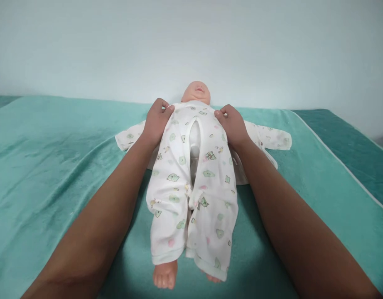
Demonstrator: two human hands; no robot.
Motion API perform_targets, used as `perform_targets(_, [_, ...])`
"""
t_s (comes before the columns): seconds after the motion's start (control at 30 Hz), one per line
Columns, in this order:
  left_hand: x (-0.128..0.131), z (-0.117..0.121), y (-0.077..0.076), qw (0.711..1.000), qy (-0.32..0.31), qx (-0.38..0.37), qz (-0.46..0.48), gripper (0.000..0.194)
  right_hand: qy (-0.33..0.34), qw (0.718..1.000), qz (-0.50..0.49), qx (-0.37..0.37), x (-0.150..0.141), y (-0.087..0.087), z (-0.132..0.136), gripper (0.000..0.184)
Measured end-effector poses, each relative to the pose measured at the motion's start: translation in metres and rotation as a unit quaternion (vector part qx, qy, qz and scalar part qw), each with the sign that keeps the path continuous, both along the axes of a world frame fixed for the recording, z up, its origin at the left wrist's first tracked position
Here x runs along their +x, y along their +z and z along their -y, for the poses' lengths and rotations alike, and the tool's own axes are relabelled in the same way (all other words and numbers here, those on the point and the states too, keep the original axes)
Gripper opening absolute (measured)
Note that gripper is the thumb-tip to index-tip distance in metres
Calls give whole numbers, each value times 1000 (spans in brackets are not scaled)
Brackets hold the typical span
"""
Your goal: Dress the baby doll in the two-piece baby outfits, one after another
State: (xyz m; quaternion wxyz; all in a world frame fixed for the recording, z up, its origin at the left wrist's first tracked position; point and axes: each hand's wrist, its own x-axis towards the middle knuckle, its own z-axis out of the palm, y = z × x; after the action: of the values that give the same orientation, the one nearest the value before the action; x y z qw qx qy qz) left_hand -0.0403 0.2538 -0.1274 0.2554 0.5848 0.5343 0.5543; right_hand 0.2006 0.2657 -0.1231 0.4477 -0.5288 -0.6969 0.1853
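Note:
A baby doll (165,275) lies on its back, head at the far end and feet toward me. White baby pants (207,174) with green animal prints cover its legs and reach up to its chest; a slit at the crotch gapes open. My left hand (158,118) pinches the waistband at its left corner. At the right corner, my right hand (232,122) grips the same waistband between thumb and fingers. Under the doll a matching baby shirt (274,138) is spread, its sleeves reaching out to both sides. One foot shows whole; the other is mostly hidden by a pant leg.
The doll rests on a light green cloth (60,166) with wrinkles on the left. A darker green surface (359,149) shows beyond its white-edged border at right. Just behind the doll's head rises a pale wall (191,41).

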Motion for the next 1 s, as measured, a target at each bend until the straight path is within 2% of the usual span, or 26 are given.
perform_targets(0.1, [0, -2, 0, 1000, -12, -6, -23, 24, 17, 1000, 4, -7, -1, -2, -5, 26])
perform_targets(0.23, [-2, 7, 9, 981, -36, 41, -186, 21, 60, 998, 2, 27, -2, 0, 6, 30])
perform_targets(0.3, [-4, 13, 15, 970, -71, 39, -231, 23, 76, 995, 21, 64, -2, 0, 9, 29])
perform_targets(0.4, [-7, 16, 19, 967, -115, 4, -229, 27, 114, 988, 53, 93, -1, 0, 7, 29])
perform_targets(0.47, [-7, 13, 19, 971, -93, -9, -220, 26, 119, 987, 69, 77, 0, 2, 3, 27])
perform_targets(0.6, [-5, -3, 16, 982, -6, 4, -190, 25, 29, 992, 111, 46, 0, 5, -8, 24])
perform_targets(0.7, [-4, -13, 13, 985, 33, 11, -168, 24, -16, 991, 126, 48, -1, 6, -18, 27])
perform_targets(0.77, [-3, -14, 12, 988, 20, 1, -155, 20, -21, 991, 125, 50, -2, 5, -22, 26])
perform_targets(0.87, [-2, -10, 11, 990, -39, 11, -138, 7, 5, 994, 92, 67, -4, 2, -17, 13])
perform_targets(0.9, [-2, -8, 10, 988, -58, 20, -140, 12, 25, 994, 76, 77, -4, 1, -14, 11])
perform_targets(1.0, [-3, 1, 10, 978, -94, 18, -185, 29, 95, 989, 63, 93, -2, 0, -1, 24])
